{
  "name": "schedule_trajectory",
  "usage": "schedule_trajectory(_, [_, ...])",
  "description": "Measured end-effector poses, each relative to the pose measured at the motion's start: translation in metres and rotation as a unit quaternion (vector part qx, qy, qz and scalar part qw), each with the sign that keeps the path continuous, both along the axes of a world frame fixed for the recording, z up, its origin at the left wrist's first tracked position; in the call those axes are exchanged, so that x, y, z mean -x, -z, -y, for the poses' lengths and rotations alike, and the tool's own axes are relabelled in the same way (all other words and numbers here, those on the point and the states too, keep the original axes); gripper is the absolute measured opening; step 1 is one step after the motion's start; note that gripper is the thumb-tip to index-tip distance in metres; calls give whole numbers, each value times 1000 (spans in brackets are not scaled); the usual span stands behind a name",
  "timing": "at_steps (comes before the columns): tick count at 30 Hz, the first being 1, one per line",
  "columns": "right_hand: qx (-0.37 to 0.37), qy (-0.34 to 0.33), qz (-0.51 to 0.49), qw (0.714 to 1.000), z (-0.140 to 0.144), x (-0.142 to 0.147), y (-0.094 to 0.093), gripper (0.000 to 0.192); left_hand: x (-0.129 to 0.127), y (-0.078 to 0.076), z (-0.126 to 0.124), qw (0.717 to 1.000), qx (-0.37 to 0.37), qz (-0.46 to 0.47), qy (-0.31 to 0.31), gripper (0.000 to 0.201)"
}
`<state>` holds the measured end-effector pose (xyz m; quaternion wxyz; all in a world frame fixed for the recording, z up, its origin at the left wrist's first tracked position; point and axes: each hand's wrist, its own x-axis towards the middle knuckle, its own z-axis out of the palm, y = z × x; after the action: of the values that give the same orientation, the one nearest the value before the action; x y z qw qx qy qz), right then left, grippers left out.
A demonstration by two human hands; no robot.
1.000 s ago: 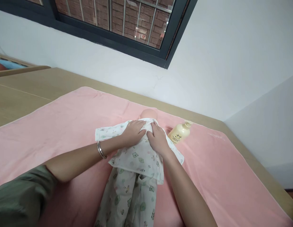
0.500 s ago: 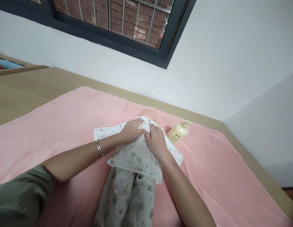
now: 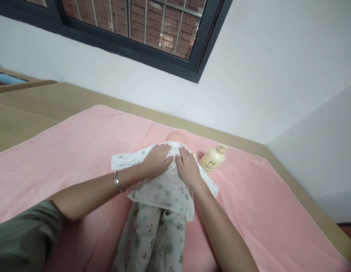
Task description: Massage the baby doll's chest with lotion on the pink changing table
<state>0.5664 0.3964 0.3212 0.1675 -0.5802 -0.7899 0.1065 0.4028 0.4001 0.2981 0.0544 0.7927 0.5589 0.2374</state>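
Observation:
A baby doll in a white printed top (image 3: 161, 189) and matching trousers (image 3: 149, 230) lies stretched out, its smooth bald head (image 3: 177, 136) pointing away from me. Its face is not visible. My left hand (image 3: 157, 159) rests flat on the left upper part of the top, fingers extended towards the collar. On the right upper part lies my right hand (image 3: 188, 166), also flat with its fingers stretched out. A narrow strip of cloth shows between my two thumbs. Both sleeves of the top spread outward to the sides.
A pale yellow pump bottle (image 3: 213, 158) leans or lies right of the doll, close to my right hand. Beneath everything is a pink cloth (image 3: 257, 204) on a wooden surface (image 3: 76, 94). A white wall (image 3: 249, 68) with a dark-framed window (image 3: 164, 64) rises behind.
My thumbs have moved slightly apart, and the cloth near the collar looks flatter between my hands. The doll and the bottle stay in place.

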Motion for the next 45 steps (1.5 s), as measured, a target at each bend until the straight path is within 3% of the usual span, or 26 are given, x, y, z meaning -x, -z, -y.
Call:
schedule_trajectory(3, [8,-9,-18,1000,-12,-10,1,50,-5,-1,14,996,-67,-51,14,51])
schedule_trajectory(7, [14,-8,-2,1000,-11,-11,0,52,-9,-3,22,993,-82,-76,24,51])
schedule_trajectory(16, [-38,7,88,995,26,16,-10,46,4,-11,-11,997,66,8,-35,45])
schedule_trajectory(22, [14,11,6,1000,4,-1,-6,47,-3,-5,3,999,-25,-38,-18,34])
schedule_trajectory(27, [10,20,-16,1000,-13,-9,2,49,-12,-11,25,992,-83,-97,-5,32])
schedule_trajectory(31, [0,9,20,1000,-5,-5,2,52,-12,-12,23,995,-45,-83,-24,36])
schedule_trajectory(35, [-21,20,65,997,14,7,-5,49,-8,-7,5,996,53,-40,-67,58])
schedule_trajectory(38, [-33,13,96,995,26,14,-10,44,-2,-3,-5,995,87,-17,-41,65])
schedule_trajectory(45, [-5,26,41,999,13,6,-8,50,-1,6,1,999,-27,-28,1,47])
